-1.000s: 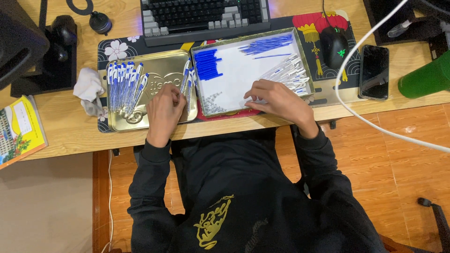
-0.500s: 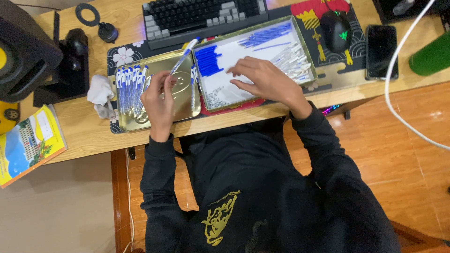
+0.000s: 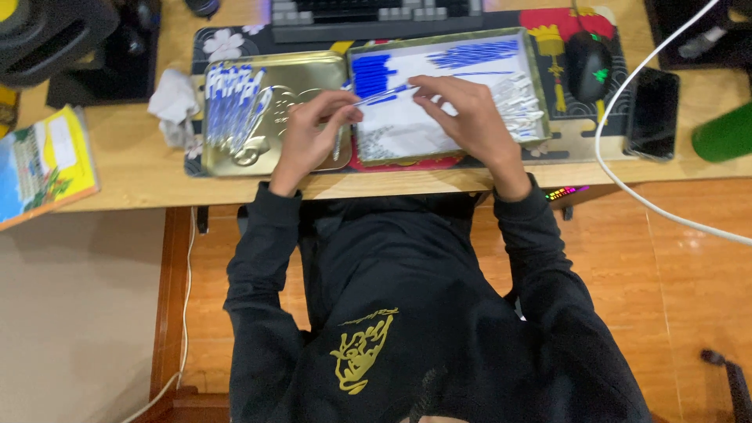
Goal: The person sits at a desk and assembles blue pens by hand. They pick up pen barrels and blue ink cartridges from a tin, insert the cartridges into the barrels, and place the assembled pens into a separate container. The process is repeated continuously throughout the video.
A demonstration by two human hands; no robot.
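Gold tin lid (image 3: 301, 82): shallow, shiny metal, embossed; lies flat near the front edge of the desk (image 3: 125, 176), a row of finished blue-and-clear pens (image 3: 231, 110) along its left side.
Tin box (image 3: 533, 86): rectangular, gold rim, pale inside; touches the lid's right edge. Blue caps (image 3: 374, 76) piled top left, thin blue refills (image 3: 474, 53) along the top, clear barrels (image 3: 521, 106) heaped on the right.
Pen (image 3: 381, 95): slim, blue and clear, held level over the seam between lid and box.
Left hand (image 3: 311, 131): over the lid's right half, fingers curled, thumb and forefinger pinching the pen's left end.
Right hand (image 3: 468, 117): over the box, fingers bent together, tips gripping the pen's right end.
Open room: bare wood left of the lid, between a crumpled tissue (image 3: 174, 100) and a glossy booklet (image 3: 43, 160); a narrow strip of desk in front of both tins.
Right side: black mouse (image 3: 587, 63) and dark phone (image 3: 652, 110), well apart from the hands; a white cable (image 3: 607, 149) curves between them.
Back edge: keyboard (image 3: 376, 12), just behind the tins.
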